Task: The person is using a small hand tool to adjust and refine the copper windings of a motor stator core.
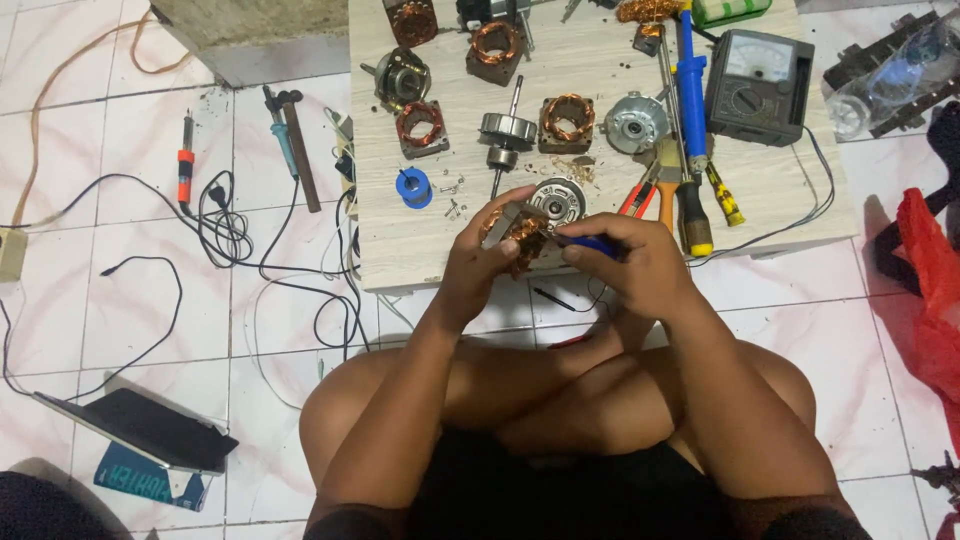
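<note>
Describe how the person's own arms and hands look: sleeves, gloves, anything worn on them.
Both arms are bare from the upper arm down: no sleeves reach the forearms. The left hand and the right hand wear no gloves. No watch, bracelet or ring shows on either wrist or on the fingers in view. Dark clothing appears only at the bottom edge, near the shoulders.

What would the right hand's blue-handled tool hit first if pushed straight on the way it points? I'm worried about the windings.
The right hand points the tool leftward, so it would probably meet the copper-wound stator held by the left hand; depth is unclear.
</note>
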